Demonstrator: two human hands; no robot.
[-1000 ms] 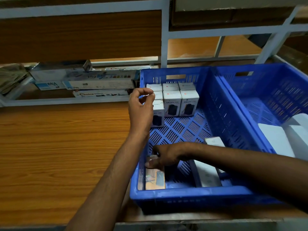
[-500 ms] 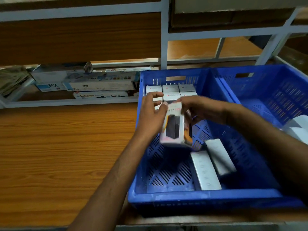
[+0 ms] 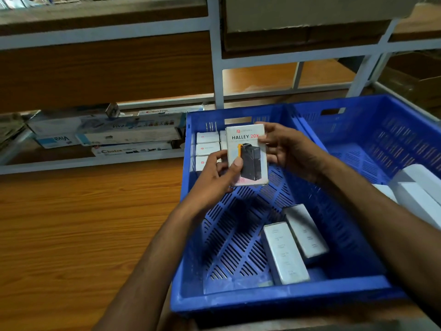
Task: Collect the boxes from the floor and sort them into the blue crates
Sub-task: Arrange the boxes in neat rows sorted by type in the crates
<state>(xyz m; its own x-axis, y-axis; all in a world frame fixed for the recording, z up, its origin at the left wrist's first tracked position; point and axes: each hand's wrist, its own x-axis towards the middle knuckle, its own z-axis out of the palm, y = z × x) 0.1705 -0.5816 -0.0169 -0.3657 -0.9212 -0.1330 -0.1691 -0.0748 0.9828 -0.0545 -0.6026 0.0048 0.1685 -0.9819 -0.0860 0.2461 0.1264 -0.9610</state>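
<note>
A white "HALLEY 20K" box stands upright above the near blue crate, its printed face toward me. My left hand grips its lower left edge, thumb on the front. My right hand holds its upper right edge. Behind it, several matching white boxes are lined up against the crate's far wall. Two long grey-white boxes lie flat on the crate floor near the front. A second blue crate sits to the right with white boxes inside.
Both crates rest on a wood-grain shelf framed by pale metal racking. Long flat cartons are stacked at the back left of the shelf. A cardboard box sits on the shelf above.
My right hand lifted a box from the crate's front corner and carried it up to my left hand. Both hands now hold it upright, higher and turned with its front facing me.
</note>
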